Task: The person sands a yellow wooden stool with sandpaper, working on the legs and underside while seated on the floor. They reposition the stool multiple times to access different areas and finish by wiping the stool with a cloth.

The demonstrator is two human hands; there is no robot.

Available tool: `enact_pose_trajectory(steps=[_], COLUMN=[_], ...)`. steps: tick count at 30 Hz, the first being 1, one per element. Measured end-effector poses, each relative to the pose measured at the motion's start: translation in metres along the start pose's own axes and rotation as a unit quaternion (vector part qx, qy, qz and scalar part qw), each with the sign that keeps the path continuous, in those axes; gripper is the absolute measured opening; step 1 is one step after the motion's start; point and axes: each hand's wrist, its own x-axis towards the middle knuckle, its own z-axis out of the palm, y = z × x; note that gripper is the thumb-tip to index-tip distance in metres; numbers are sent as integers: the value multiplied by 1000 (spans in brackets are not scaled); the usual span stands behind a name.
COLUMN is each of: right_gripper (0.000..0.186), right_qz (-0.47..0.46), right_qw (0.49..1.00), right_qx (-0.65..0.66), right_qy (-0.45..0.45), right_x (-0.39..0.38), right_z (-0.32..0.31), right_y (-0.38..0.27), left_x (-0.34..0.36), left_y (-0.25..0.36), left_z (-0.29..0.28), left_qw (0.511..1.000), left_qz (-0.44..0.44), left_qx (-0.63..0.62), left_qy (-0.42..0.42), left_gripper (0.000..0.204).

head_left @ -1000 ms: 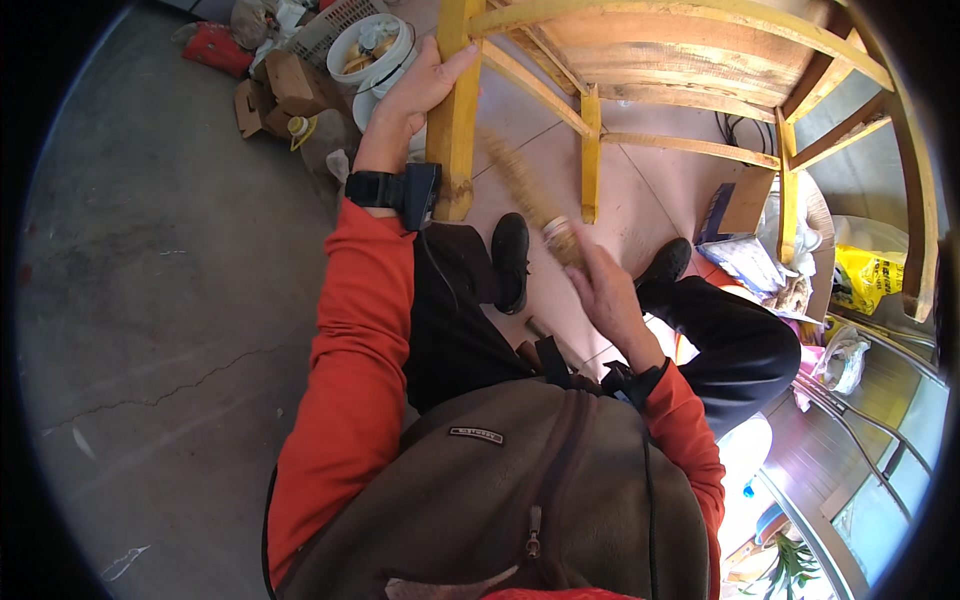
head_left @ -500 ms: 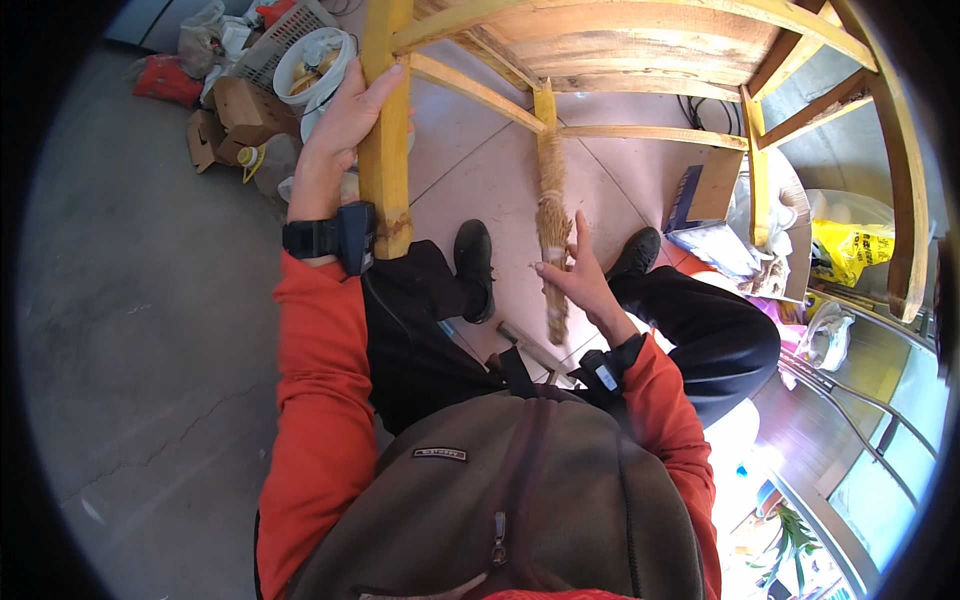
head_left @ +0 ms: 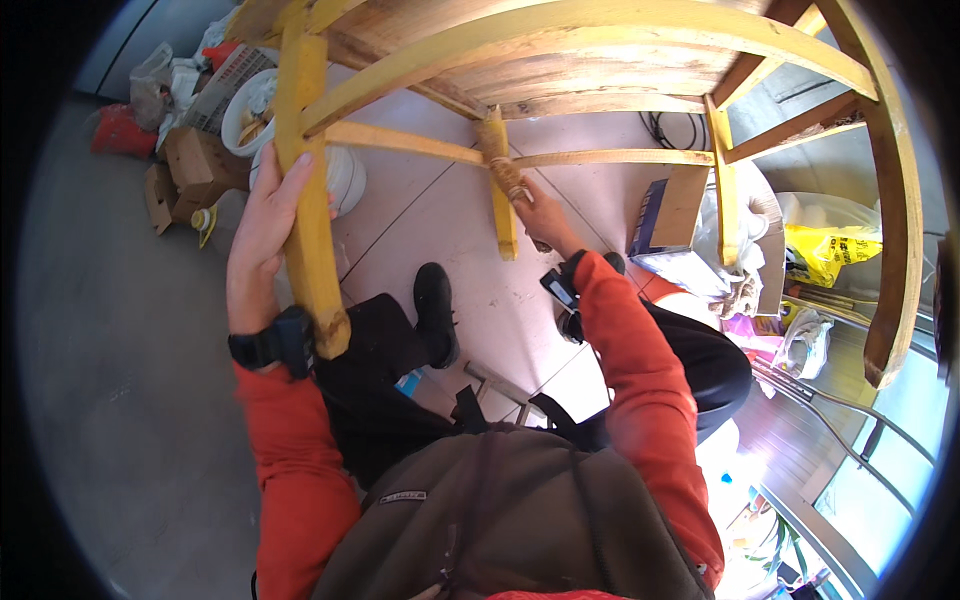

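Observation:
A yellow wooden chair [head_left: 560,35] is tipped in front of me, the underside of its seat showing. My left hand [head_left: 268,208] is closed around the near-left chair post [head_left: 310,235], thumb across its face. My right hand [head_left: 545,215] grips a brown straw hand brush [head_left: 507,178], bound round with ties. The upper part of the brush lies against a middle chair leg [head_left: 502,215], near where the crossbars meet. Its other end pokes out below my fingers, and its middle is hidden in my hand.
On the left stand a white bucket [head_left: 240,120], a cardboard box [head_left: 195,170] and a red bag [head_left: 125,130]. To the right are an opened carton [head_left: 680,205], a yellow bag [head_left: 830,255] and metal tubing [head_left: 830,395]. My shoe [head_left: 434,310] rests on the tiles.
My right hand and the brush have moved up and away, to the leg's joint with the crossbars. The chair has shifted left and nearer, with my left hand still on its post.

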Motion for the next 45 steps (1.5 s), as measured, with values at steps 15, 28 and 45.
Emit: enact_pose_trajectory(steps=[15, 28, 45], right_gripper=[53, 35, 54], right_qz=[73, 112, 53], right_qw=[928, 894, 918], right_qx=[138, 317, -73], right_qy=[339, 296, 386], right_x=[-23, -13, -88], right_z=[-106, -159, -86], right_y=[26, 22, 76], left_x=[0, 0, 1], left_y=[0, 0, -4], left_z=[1, 1, -4], left_qw=[999, 998, 999], left_qz=[-17, -20, -9], left_qx=[35, 39, 40], left_qy=[20, 38, 10], left_gripper=[43, 43, 52])
